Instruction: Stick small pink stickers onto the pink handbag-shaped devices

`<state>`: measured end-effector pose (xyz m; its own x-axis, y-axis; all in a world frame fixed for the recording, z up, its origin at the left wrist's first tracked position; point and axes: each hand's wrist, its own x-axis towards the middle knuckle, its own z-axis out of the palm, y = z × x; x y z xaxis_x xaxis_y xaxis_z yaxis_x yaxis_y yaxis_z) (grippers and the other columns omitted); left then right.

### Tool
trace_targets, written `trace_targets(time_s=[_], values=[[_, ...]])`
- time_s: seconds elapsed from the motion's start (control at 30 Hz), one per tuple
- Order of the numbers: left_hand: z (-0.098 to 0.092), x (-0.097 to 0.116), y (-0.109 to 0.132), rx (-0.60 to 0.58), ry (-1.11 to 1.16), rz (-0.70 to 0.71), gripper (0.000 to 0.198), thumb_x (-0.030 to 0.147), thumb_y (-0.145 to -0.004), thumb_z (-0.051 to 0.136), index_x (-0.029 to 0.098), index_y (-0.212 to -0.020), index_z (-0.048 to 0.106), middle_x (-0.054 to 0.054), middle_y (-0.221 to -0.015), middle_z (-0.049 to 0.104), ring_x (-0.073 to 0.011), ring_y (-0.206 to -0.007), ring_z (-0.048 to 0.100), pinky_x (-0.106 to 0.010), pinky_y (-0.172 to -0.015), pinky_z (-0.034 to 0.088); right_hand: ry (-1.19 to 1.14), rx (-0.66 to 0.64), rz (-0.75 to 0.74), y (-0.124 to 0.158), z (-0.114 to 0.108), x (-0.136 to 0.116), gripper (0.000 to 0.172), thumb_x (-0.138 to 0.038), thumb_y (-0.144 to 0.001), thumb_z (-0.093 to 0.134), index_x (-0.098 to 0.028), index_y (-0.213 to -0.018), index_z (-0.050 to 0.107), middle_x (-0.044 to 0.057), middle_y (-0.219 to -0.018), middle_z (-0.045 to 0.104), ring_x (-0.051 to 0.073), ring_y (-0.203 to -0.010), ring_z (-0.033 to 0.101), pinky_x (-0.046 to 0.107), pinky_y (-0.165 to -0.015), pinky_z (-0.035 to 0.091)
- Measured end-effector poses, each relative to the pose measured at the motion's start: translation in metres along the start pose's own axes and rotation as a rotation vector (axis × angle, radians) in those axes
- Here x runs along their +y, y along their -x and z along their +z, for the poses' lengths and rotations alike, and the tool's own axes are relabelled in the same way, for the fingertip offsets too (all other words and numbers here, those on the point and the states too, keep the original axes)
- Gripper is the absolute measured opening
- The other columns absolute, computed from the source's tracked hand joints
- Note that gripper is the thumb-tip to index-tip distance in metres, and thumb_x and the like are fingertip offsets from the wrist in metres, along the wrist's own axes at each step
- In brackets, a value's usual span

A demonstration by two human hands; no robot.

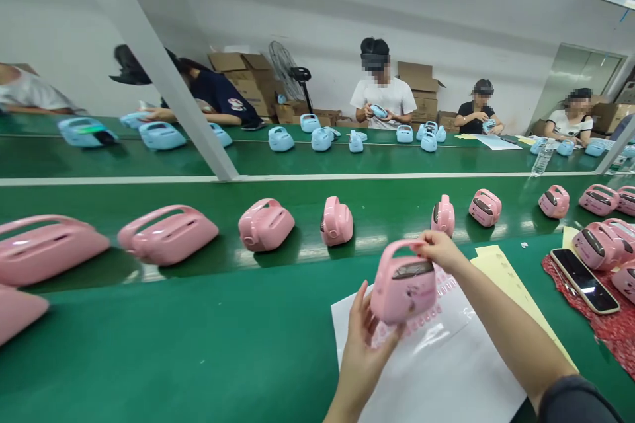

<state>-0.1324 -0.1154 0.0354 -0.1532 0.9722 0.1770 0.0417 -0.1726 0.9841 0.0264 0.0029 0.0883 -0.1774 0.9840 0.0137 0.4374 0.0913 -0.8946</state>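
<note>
A glossy pink plastic device with a carry handle is held up between my two hands; its front has a dark window and small printed marks. My left hand grips its lower left side, thumb underneath. The fingers of my right hand close on the right end of its handle. Below it, a white sheet carrying rows of small pink stickers lies on the green bench, partly hidden by the device and my right forearm.
Pink devices of the same kind stand in a row along the green belt. A yellow sheet, a phone and red mesh wrap lie at right. Across a white rail, co-workers handle blue devices.
</note>
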Motion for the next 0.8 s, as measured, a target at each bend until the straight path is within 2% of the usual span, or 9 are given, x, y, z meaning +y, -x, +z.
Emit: trace_targets(time_s=[0.07,0.17,0.27,0.33,0.47,0.57,0.6,0.73,0.8], values=[[0.001,-0.008,-0.004,0.011,-0.220,0.006,0.058,0.047,-0.073,0.058,0.023,-0.124,0.044,-0.011,-0.110,0.062,-0.0282,-0.102,0.059,-0.046,-0.087,0.046,0.097,0.146,0.004,-0.027,0.002,-0.009,0.012,-0.023,-0.069,0.052,-0.020,-0.062,0.043,-0.005,-0.059,0.048,0.010,-0.056,0.046,0.021,-0.053,0.035],[-0.002,-0.023,-0.006,-0.203,-0.461,0.116,0.033,0.042,-0.071,0.060,0.025,-0.098,0.064,-0.008,-0.088,0.071,-0.0308,-0.087,0.064,-0.048,-0.080,0.049,0.202,0.236,0.033,-0.067,0.011,-0.016,0.010,-0.015,-0.065,0.055,-0.020,-0.066,0.046,-0.003,-0.066,0.052,0.013,-0.066,0.049,0.023,-0.059,0.036],[-0.006,-0.036,-0.008,-0.334,-0.497,0.167,0.028,0.038,-0.066,0.065,0.029,-0.092,0.069,-0.008,-0.094,0.072,-0.0352,-0.094,0.063,-0.053,-0.087,0.045,0.285,0.274,0.074,-0.096,0.021,-0.015,0.004,-0.015,-0.071,0.052,-0.018,-0.073,0.051,0.002,-0.075,0.057,0.016,-0.071,0.052,0.026,-0.062,0.038],[-0.008,-0.040,-0.009,-0.374,-0.471,0.151,0.033,0.033,-0.064,0.067,0.032,-0.096,0.069,-0.006,-0.103,0.070,-0.0362,-0.104,0.058,-0.056,-0.095,0.036,0.329,0.271,0.076,-0.105,0.025,-0.015,0.005,-0.019,-0.074,0.054,-0.016,-0.079,0.054,0.006,-0.082,0.059,0.018,-0.075,0.054,0.028,-0.066,0.039],[-0.009,-0.038,-0.013,-0.528,-0.425,0.118,0.044,0.025,-0.065,0.065,0.035,-0.108,0.063,-0.005,-0.116,0.063,-0.0359,-0.117,0.046,-0.061,-0.102,0.018,0.401,0.291,-0.014,-0.100,0.013,-0.016,0.029,-0.027,-0.076,0.059,-0.016,-0.102,0.055,0.013,-0.114,0.052,0.025,-0.104,0.049,0.035,-0.084,0.039],[-0.008,-0.029,-0.014,-0.616,-0.396,0.085,0.048,0.021,-0.067,0.063,0.038,-0.112,0.060,-0.005,-0.120,0.060,-0.0363,-0.121,0.041,-0.064,-0.101,0.010,0.367,0.473,-0.042,-0.086,-0.015,-0.012,0.042,-0.020,-0.080,0.055,-0.015,-0.120,0.045,0.016,-0.136,0.033,0.030,-0.126,0.027,0.044,-0.097,0.029],[-0.008,-0.027,-0.014,-0.629,-0.385,0.081,0.049,0.020,-0.067,0.063,0.038,-0.112,0.059,-0.004,-0.121,0.059,-0.0365,-0.121,0.040,-0.064,-0.101,0.008,0.315,0.536,-0.020,-0.080,-0.026,-0.009,0.042,-0.018,-0.081,0.054,-0.015,-0.122,0.044,0.017,-0.137,0.032,0.030,-0.127,0.026,0.046,-0.097,0.030],[-0.008,-0.022,-0.013,-0.607,-0.329,0.054,0.050,0.019,-0.064,0.066,0.037,-0.111,0.061,-0.005,-0.120,0.061,-0.0378,-0.121,0.041,-0.064,-0.102,0.007,0.124,0.567,0.057,-0.052,-0.066,0.004,0.032,-0.029,-0.086,0.051,-0.016,-0.115,0.050,0.009,-0.121,0.050,0.023,-0.106,0.051,0.042,-0.086,0.045],[-0.008,-0.023,-0.013,-0.542,-0.286,0.016,0.046,0.024,-0.064,0.069,0.035,-0.108,0.063,-0.007,-0.119,0.062,-0.0378,-0.121,0.041,-0.061,-0.103,0.009,0.095,0.551,0.037,-0.035,-0.080,0.008,0.032,-0.032,-0.086,0.051,-0.016,-0.113,0.051,0.007,-0.114,0.054,0.020,-0.097,0.056,0.040,-0.081,0.048]])
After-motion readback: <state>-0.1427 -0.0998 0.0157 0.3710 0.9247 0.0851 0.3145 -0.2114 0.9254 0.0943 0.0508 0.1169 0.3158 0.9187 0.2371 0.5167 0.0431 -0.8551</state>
